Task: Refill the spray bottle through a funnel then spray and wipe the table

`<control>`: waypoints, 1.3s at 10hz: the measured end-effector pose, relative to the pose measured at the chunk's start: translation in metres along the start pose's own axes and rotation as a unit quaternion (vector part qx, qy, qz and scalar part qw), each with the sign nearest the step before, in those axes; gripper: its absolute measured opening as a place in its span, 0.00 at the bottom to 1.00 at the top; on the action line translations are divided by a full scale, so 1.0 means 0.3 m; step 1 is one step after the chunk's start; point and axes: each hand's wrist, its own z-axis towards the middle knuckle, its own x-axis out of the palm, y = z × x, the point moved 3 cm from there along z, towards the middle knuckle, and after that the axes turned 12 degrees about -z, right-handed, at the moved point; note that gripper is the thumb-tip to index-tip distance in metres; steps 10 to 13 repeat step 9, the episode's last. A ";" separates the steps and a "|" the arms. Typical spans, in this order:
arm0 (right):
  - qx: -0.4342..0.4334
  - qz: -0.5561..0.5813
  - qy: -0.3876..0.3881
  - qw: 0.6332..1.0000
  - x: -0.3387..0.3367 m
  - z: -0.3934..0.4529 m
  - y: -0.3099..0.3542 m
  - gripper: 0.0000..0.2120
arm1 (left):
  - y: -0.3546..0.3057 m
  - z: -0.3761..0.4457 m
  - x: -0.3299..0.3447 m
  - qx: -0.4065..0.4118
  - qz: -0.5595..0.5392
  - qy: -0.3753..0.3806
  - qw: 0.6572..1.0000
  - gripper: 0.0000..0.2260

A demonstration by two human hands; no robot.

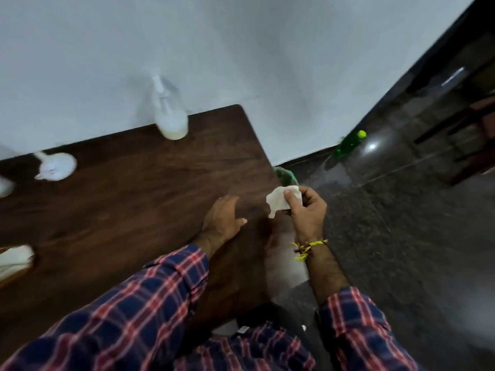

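Crumpled white tissue wipe (281, 200) sits pinched between thumb and curled fingers (292, 202) of the right hand (308, 212), just past the dark wooden bench (134, 210) edge. Left hand (221, 219) rests flat beside it, fingers relaxed. Farther off, the translucent white plastic spray bottle (171, 113) stands upright at the bench's far edge.

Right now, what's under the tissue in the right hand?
The tissue, pinched by the right hand, hangs past the table edge. Under it shows a green-lined bin, mostly covered by the table corner and tissue; its contents can't be seen.
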 end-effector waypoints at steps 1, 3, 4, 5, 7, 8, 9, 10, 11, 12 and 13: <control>0.031 -0.001 -0.026 0.999 -0.086 0.201 -0.069 0.02 | -0.102 0.159 0.088 0.000 0.099 0.042 0.994 0.50; 0.090 -0.075 -0.034 0.993 -0.079 0.594 -0.261 0.03 | -0.095 0.286 0.208 -0.086 0.172 0.128 0.973 0.69; 0.124 -0.112 -0.025 0.986 0.004 0.808 -0.433 0.04 | -0.080 0.323 0.231 -0.114 0.196 0.179 0.957 0.69; 0.160 -0.143 -0.029 0.976 0.101 0.927 -0.458 0.05 | -0.072 0.337 0.234 -0.133 0.204 0.194 0.950 0.68; 0.212 -0.202 0.000 0.956 0.187 1.079 -0.513 0.13 | -0.078 0.341 0.248 -0.133 0.197 0.188 0.953 0.68; 0.226 -0.220 0.003 0.949 0.157 1.089 -0.527 0.16 | -0.084 0.344 0.244 -0.147 0.197 0.189 0.951 0.68; 0.207 -0.253 -0.008 0.945 0.094 1.046 -0.516 0.17 | -0.094 0.341 0.240 -0.150 0.208 0.188 0.948 0.68; 0.207 -0.253 -0.008 0.945 0.094 1.046 -0.516 0.17 | -0.094 0.341 0.240 -0.150 0.208 0.188 0.948 0.68; 0.207 -0.253 -0.008 0.945 0.094 1.046 -0.516 0.17 | -0.094 0.341 0.240 -0.150 0.208 0.188 0.948 0.68; 0.207 -0.253 -0.008 0.945 0.094 1.046 -0.516 0.17 | -0.094 0.341 0.240 -0.150 0.208 0.188 0.948 0.68; 0.207 -0.253 -0.008 0.945 0.094 1.046 -0.516 0.17 | -0.094 0.341 0.240 -0.150 0.208 0.188 0.948 0.68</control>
